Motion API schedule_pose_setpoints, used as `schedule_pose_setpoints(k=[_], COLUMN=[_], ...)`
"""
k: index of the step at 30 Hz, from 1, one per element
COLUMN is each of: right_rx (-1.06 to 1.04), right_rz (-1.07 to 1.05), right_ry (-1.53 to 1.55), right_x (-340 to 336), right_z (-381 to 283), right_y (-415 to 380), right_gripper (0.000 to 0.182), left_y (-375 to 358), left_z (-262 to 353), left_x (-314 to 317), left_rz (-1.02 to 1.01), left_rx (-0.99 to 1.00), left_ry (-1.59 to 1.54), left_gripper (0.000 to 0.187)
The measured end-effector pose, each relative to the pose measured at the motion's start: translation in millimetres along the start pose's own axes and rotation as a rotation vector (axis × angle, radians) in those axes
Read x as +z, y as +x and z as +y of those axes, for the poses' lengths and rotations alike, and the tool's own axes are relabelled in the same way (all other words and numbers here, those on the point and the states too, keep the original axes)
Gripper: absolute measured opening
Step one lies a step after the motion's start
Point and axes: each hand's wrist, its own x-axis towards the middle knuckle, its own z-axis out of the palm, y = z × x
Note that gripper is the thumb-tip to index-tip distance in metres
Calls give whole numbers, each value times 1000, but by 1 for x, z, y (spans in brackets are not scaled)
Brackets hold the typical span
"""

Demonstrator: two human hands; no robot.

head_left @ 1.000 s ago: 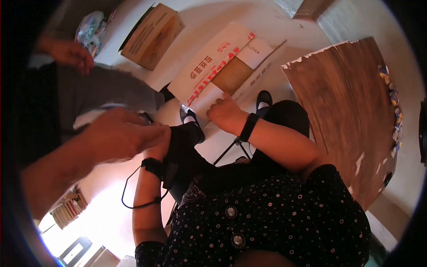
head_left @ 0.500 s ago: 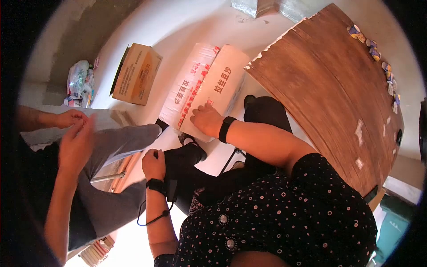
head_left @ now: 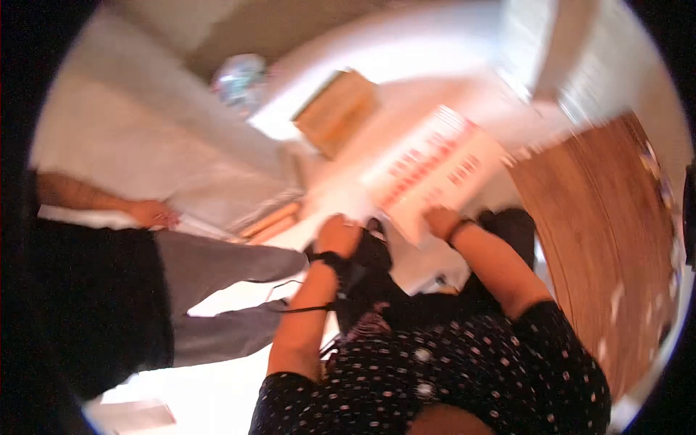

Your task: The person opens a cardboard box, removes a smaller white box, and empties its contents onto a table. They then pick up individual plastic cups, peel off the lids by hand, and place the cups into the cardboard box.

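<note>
Motion blur softens the whole view. My right hand (head_left: 441,221) rests on the near end of a white cardboard carton (head_left: 475,170) with red tape and printed characters; its fingers look loosely spread, not wrapped round it. Over my dark-clothed knee is my left hand (head_left: 339,235), fingers curled in, and whatever may be inside them is hidden. A dark band circles each wrist, and a black cable hangs by the left forearm.
A brown carton (head_left: 337,112) stands beyond the white one, with a clear plastic bag (head_left: 241,81) further left. At right, a large brown wooden board (head_left: 594,210) rises close to my right arm. At left, a person in grey trousers (head_left: 225,272) reaches out a hand (head_left: 151,213).
The view has swung, shifting the cartons and both my hands rightward in it. My right hand stays on the carton. The other person's hands, together before, are now apart, one reaching away.
</note>
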Motion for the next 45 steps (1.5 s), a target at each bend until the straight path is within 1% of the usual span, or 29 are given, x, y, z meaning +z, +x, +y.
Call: schedule_pose_setpoints(k=[1, 2, 4, 5, 7, 8, 9, 10, 12, 14, 15, 16, 17, 18, 19, 21, 22, 23, 24, 26, 28, 32, 34, 37, 39, 41, 42, 44, 45], right_rx=[16, -5, -110, -138, -246, -360, -292, -269, -120, -99, 36, 13, -102, -88, -45, 54, 85, 104, 128, 203, 247, 264, 263, 403, 475, 396, 418, 537, 547], right_rz=[-72, -107, 30, 26, 287, 337, 295, 329, 312, 401, 287, 227, 508, 501, 571, 508, 429, 373, 385, 383, 232, 265, 329, 301, 303, 540, 552, 360, 371], right_ry=[-67, -57, 20, 4, 264, 303, 350, 373, 375, 177, -9, -125, -53, -1, -26, 1, 39, 80, 51, 52, 173, 282, 208, 243, 301, 314, 316, 304, 302], right_x=[-14, -19, -54, -68, -86, -100, -123, -140, -162, -148, -144, -140, -118, -106, -99, -103, -107, -103, -99, -100, -102, -86, -93, -106, -96, -78, -79, -88, -78], right_z=[-9, -10, -21, -18, -11, -6, -10, -13, -10, 9, 12, 13, 24, 32, 29, 16, 14, 14, 16, 16, 23, 40, 31, 12, 7, 0, -7, -24, -26], right_y=[-4, -4, -18, -19, -33, -42, -56, -75, -113, -144, -162, -173, -182, -183, -186, -190, -188, -182, -180, -182, -178, -187, -199, -227, -243, -257, -265, -279, -286], right_gripper=[31, 35, 36, 36, 36, 34, 36, 36, 36, 35, 34, 34, 36, 38, 44, 47, 48, 46, 43, 41, 41, 42, 43, 40, 39, 33, 33, 39, 39], left_y=[-1, -3, 0, 1, -4, -7, -6, -7, -4, -2, -9, -2, 0, 4, 5, 23, 36, 35, 31, 37, 41, 44, 53, 70, 88, 93, 89, 79, 70], left_z=[3, 4, 12, 14, 18, 17, 16, 18, 15, 10, 19, 12, 14, 13, 16, 15, 13, 25, 37, 34, 35, 54, 60, 59, 52, 55, 59, 67, 73], left_x=[-3, -5, -11, -14, -14, -14, -17, -15, -8, -1, -10, 2, 6, 15, 21, 42, 46, 40, 37, 38, 32, 35, 42, 58, 76, 82, 82, 79, 73], left_rz=[74, 77, 31, 48, 8, 16, 8, -2, 8, 33, 1, -39, -41, -69, -46, -65, -110, -118, -124, -136, -186, -344, -352, -436, -491, -533, -547, -557, -534], left_rx=[21, 50, 37, 11, 31, 47, 33, 33, 31, 42, -3, 34, 122, 220, 268, 330, 555, 517, 461, 562, 589, 648, 665, 701, 733, 754, 753, 763, 807], left_ry=[-19, -29, -19, -28, -16, -23, -28, -34, -34, -10, -91, -29, 26, 100, 72, 114, 264, 235, 203, 230, 245, 129, 115, 24, 28, 32, 0, -35, -21], left_gripper=[36, 37, 37, 37, 37, 38, 38, 38, 38, 36, 37, 38, 38, 37, 36, 30, 29, 29, 29, 30, 31, 28, 25, 25, 24, 24, 25, 25, 25])
